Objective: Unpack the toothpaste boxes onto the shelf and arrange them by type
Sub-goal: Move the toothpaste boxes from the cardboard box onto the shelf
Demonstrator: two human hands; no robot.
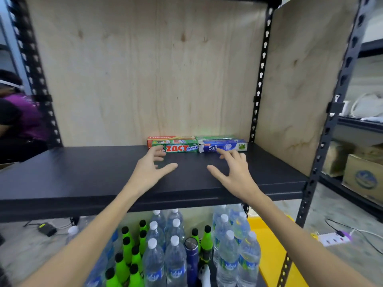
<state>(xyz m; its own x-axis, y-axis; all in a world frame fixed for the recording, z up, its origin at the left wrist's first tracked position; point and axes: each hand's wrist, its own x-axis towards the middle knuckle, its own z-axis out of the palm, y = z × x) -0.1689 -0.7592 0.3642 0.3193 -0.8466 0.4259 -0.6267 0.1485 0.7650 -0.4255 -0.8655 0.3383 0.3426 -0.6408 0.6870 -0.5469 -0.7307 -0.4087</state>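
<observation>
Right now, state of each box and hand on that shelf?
ZACT box: flat on the shelf, front row, closed.
Colgate box: flat behind the ZACT box, against the back panel.
Blue box: flat, front row, right of the ZACT box.
Green box: flat behind the blue box.
Left hand: open, fingertips at the ZACT box.
Right hand: open, fingertips at the blue box.

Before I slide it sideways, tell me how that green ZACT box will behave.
The ZACT box lies flat on the dark shelf, so it should slide, not roll or tip. It looks like thin carton: probably light and easily dented. It sits against the Colgate box and close to the blue box, so either may shift.
</observation>
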